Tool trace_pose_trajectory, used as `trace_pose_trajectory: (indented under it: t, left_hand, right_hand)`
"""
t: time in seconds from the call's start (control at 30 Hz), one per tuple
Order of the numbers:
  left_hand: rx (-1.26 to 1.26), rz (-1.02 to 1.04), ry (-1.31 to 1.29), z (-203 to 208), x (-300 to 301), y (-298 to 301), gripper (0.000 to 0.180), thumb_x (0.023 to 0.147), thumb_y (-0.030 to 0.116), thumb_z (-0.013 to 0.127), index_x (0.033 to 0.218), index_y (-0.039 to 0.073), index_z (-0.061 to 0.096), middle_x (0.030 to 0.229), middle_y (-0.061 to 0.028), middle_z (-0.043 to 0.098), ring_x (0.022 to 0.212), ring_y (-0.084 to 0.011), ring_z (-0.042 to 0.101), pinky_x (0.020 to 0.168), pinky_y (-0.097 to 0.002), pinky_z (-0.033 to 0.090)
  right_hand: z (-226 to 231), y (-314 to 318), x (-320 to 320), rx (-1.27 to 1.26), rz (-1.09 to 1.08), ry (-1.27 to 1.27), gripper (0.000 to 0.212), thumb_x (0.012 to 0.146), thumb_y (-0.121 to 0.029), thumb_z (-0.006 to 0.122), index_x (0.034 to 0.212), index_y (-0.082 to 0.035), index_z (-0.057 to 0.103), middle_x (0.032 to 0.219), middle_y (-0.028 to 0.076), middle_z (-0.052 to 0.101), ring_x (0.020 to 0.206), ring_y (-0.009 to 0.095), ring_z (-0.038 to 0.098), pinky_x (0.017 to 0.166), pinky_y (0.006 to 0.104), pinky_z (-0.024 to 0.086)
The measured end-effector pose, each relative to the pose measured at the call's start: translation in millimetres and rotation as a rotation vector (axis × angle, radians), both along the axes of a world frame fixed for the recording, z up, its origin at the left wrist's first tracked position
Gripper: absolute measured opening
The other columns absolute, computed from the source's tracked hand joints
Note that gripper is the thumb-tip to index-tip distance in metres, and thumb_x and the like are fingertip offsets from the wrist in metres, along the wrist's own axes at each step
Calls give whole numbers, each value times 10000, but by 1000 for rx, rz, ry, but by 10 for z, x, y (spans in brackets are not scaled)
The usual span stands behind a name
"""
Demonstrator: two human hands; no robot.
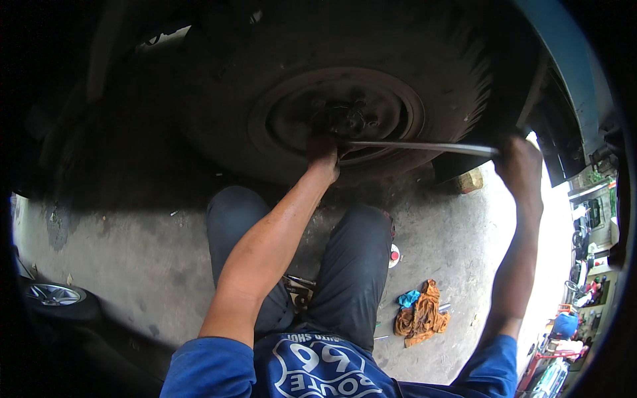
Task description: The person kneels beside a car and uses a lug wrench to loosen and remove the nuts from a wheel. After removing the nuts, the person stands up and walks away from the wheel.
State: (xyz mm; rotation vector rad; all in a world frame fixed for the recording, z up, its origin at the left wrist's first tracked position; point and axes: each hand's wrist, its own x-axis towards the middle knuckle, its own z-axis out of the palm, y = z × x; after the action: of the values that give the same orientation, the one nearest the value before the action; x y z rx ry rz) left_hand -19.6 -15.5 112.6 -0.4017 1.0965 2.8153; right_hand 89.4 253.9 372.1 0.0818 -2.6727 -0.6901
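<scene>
A large tyre (441, 86) on a steel wheel (292, 99) rises in front of me, under the dark wheel arch. A long metal wrench bar (424, 145) runs nearly level across the wheel's lower right. My right hand (519, 162) is closed around its outer end, slightly blurred. At the inner end, just below the wheel's hub (348, 116), my left hand (323, 149) is closed around the bar's head. Deep shadow hides its fingertips and the wrench's seat on the wheel.
Brown rag (423, 317) and blue cloth (409, 298) lie on the concrete floor, right of my knees. Nearby stands a white container with a red cap (395, 256). Tools (300, 286) lie between my legs, a block (470, 180) beside the tyre, another wheel (56, 295) far left.
</scene>
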Motion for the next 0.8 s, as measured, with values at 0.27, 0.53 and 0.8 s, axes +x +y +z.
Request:
trace_pose_trajectory:
  t: [0.27, 0.53, 0.8]
  left_hand:
    - [337, 18, 55, 255, 68, -36, 248, 1024, 237, 430, 1211, 128, 551, 1116, -27, 611, 962, -139, 605, 744, -285, 542]
    - [369, 109, 73, 166, -13, 105, 236, 1028, 225, 411, 1171, 123, 569, 1106, -33, 608, 1011, -138, 588, 826, -304, 530]
    - [73, 130, -28, 17, -32, 172, 316, 1029, 240, 423, 1291, 88, 511, 1238, -71, 563, 1099, -197, 555, 930, -376, 504]
  right_hand:
    - [872, -1423, -135, 545, 147, 153, 338, 783, -72, 759, 1103, -114, 659, 1079, 105, 667, 1070, 248, 639, 935, 385, 500]
    - [804, -1201, -311, 370, -30, 4, 266, 757, -83, 778, 1003, -121, 684, 932, 70, 684, 937, 187, 671, 814, 351, 548]
    - [345, -113, -673, 512, 329, 382, 273, 546, -264, 787, 788, -181, 692, 753, 34, 667, 700, 204, 648, 726, 380, 533]
